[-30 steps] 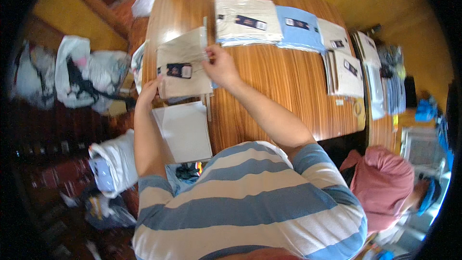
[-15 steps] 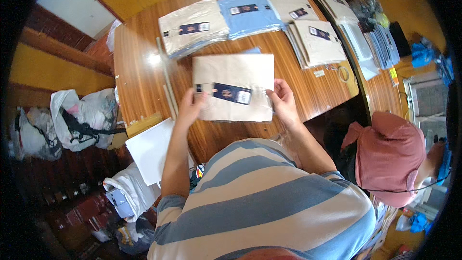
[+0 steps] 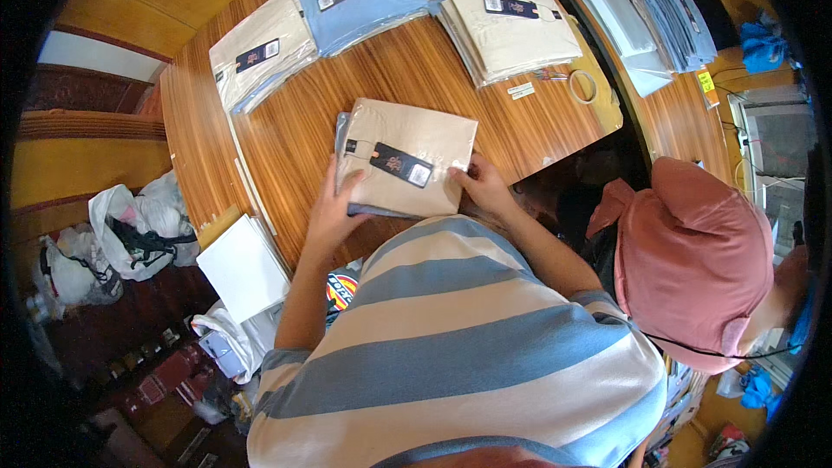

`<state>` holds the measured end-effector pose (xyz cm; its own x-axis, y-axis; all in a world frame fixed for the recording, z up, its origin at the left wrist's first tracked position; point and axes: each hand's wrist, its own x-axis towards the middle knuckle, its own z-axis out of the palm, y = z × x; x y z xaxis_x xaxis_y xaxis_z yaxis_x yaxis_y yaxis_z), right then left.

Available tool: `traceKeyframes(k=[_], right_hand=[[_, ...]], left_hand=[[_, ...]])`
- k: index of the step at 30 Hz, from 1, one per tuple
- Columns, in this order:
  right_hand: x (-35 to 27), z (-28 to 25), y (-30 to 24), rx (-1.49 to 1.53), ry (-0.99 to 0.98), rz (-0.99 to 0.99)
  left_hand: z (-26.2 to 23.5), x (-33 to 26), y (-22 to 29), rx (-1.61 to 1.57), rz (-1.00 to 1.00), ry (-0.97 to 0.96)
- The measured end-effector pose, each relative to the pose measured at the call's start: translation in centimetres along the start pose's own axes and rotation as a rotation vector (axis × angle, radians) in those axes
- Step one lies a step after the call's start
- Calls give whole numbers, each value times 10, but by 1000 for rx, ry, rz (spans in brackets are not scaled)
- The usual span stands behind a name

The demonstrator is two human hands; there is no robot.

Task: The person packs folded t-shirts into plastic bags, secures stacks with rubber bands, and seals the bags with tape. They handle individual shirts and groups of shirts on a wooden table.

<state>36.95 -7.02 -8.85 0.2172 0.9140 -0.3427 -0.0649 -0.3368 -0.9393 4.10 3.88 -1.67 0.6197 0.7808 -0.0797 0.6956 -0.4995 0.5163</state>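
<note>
A folded beige garment (image 3: 425,134) in clear plastic, with a dark hang tag (image 3: 401,164) across its front, lies near the table's front edge. Beneath it, a blue-grey folded garment (image 3: 341,132) shows along the left and lower edges. My left hand (image 3: 333,208) grips the left side of this small stack, thumb on top. On the right edge, my right hand (image 3: 484,186) pinches the beige garment between thumb and fingers.
Across the wooden table (image 3: 347,91) stand packed piles: beige (image 3: 260,35), blue (image 3: 364,0) and another beige one (image 3: 520,39). A tape roll (image 3: 582,87) lies at the right. White sheets (image 3: 243,269) rest at the left corner. Beside me sits a person in pink (image 3: 693,269).
The beige garment has come nearer to me and turned slightly clockwise. It now lies over the blue-grey garment, whose edges show at its left and bottom. My view has shifted.
</note>
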Motion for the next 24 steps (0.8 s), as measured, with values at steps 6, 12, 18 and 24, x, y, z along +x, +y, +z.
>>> traceKeyframes(k=[6,12,18,24], right_hand=[[32,-52,-62,-883,-326,-65],[68,-49,-110,-526,-146,-371],[74,-21,-76,-670,-360,-325],[44,-38,-64,-692,-604,-62]], left_hand=[[-17,30,-48,295,-135,238],[27,32,23,-446,-720,545],[79,-2,79,-290,-518,490],[55,-30,111,-279,-460,316]])
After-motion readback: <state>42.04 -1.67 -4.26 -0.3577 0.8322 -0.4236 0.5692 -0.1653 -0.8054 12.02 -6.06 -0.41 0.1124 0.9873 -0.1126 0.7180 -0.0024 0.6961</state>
